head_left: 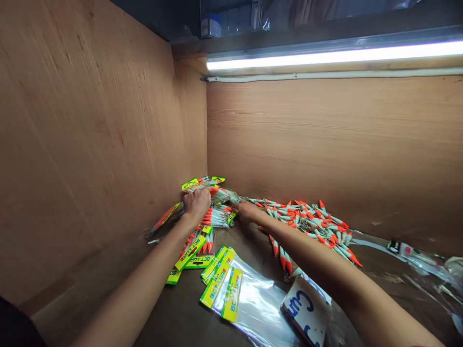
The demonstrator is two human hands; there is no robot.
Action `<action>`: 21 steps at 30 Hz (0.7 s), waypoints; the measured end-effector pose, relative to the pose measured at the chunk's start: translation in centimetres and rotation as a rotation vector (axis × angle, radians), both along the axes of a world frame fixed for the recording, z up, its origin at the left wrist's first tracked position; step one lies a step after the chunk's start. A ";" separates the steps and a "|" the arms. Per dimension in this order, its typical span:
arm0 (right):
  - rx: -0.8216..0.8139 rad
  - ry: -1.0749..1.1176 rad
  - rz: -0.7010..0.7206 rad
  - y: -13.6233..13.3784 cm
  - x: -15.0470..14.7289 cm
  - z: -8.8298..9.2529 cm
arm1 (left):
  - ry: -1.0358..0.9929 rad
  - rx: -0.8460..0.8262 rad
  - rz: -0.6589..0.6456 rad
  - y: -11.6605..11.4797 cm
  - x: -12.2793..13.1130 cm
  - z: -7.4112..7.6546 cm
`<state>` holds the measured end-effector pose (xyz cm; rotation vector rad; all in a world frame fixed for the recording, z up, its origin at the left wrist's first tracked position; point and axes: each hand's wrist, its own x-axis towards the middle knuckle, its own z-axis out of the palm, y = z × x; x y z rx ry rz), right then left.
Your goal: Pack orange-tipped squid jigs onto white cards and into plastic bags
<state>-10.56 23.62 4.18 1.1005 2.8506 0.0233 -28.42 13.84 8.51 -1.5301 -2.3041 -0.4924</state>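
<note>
Both my arms reach into the far left corner of a wooden bench. My left hand [196, 203] is closed over a stack of filled lure packets [217, 218] with yellow-green header cards, pressing on its top. My right hand [246, 210] touches the right edge of the same stack; its fingers are mostly hidden behind the packets. To the right lies a heap of loose orange-and-white squid lures [314, 222]. Nearer to me, empty clear bags with yellow-green headers [238, 294] lie flat under my forearms.
Plywood walls [90, 144] close in the left and back sides. A lit tube lamp [336, 57] runs along the back wall's top. A white card with blue writing [306, 308] lies near my right forearm. Clear plastic wrapping [423, 260] sits at the right.
</note>
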 end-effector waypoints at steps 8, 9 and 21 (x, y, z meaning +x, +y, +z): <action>-0.308 -0.180 0.116 2.2 0.5 0.9 | -0.009 -0.017 0.000 0.0 0.0 0.6; -0.328 -0.189 0.129 2.2 1.2 1.0 | -0.013 -0.020 -0.010 -0.1 0.1 0.7; -0.135 0.044 -0.091 7.7 4.6 3.0 | -0.175 -0.151 -0.419 1.8 5.2 3.5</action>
